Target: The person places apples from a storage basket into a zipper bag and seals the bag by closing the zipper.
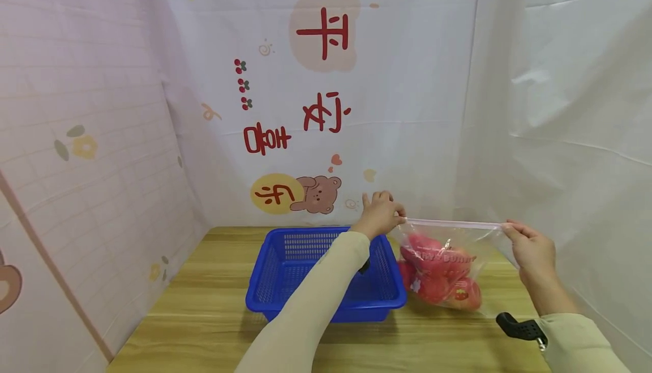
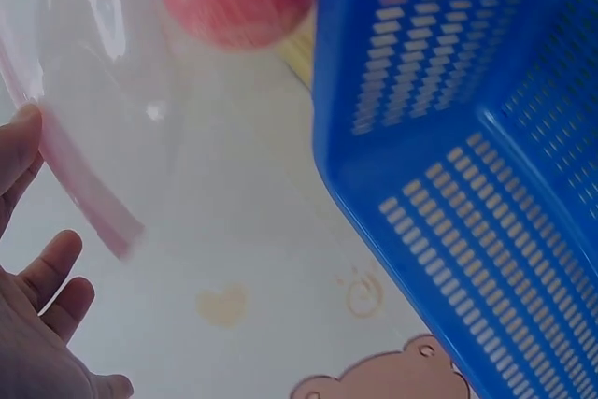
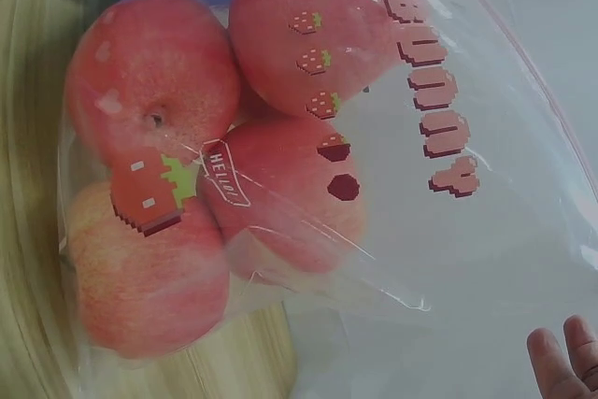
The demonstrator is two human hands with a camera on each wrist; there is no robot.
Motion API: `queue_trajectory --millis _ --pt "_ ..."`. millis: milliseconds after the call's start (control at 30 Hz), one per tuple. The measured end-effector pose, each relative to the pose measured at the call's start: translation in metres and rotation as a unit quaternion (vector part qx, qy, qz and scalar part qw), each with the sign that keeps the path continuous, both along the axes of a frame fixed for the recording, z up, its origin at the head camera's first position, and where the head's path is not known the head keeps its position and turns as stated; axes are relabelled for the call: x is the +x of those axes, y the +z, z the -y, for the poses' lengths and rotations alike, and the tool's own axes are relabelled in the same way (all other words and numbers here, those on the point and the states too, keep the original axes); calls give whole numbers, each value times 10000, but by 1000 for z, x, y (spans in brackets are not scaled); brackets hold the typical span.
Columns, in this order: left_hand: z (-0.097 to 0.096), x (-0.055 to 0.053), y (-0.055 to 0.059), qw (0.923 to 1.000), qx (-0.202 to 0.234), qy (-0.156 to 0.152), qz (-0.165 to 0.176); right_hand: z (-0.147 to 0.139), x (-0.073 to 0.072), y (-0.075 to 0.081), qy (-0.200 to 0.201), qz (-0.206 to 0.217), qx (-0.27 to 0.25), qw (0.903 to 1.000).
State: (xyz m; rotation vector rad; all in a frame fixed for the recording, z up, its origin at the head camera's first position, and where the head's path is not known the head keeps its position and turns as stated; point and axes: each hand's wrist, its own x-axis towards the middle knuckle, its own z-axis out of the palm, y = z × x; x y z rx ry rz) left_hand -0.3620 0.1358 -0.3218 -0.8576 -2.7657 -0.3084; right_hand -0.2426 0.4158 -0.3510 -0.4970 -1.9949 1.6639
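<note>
A clear zip bag (image 1: pixel 486 257) printed with strawberries and lettering stands on the table, holding several red apples (image 3: pixel 149 81). My left hand (image 1: pixel 381 212) pinches the left end of its pink zip strip (image 2: pixel 79 175) between thumb and finger, the other fingers spread away from it. At the strip's other end, my right hand (image 1: pixel 532 251) pinches the corner, and the strip (image 1: pixel 453 224) stretches nearly straight between both hands. In the right wrist view only some fingertips (image 3: pixel 551 362) of that hand show, at the lower right. Part of the apples is hidden behind the print.
A blue plastic basket (image 1: pixel 260 268) with slotted walls stands left of the bag, close beside it; my left forearm crosses over it. The wooden table (image 1: pixel 188 305) meets a printed white cloth (image 1: pixel 407 135) at the back. A black wrist mount (image 1: pixel 518 326) sits at my right sleeve.
</note>
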Motion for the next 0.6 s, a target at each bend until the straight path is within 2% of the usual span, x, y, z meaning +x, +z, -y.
queue_trajectory --millis 300,600 --pt "29 -14 -3 9999 76 26 86 -7 -2 0 -49 125 -385 9992" --pt "32 -12 -8 9984 465 125 300 -8 -5 0 153 -15 -472 9988"
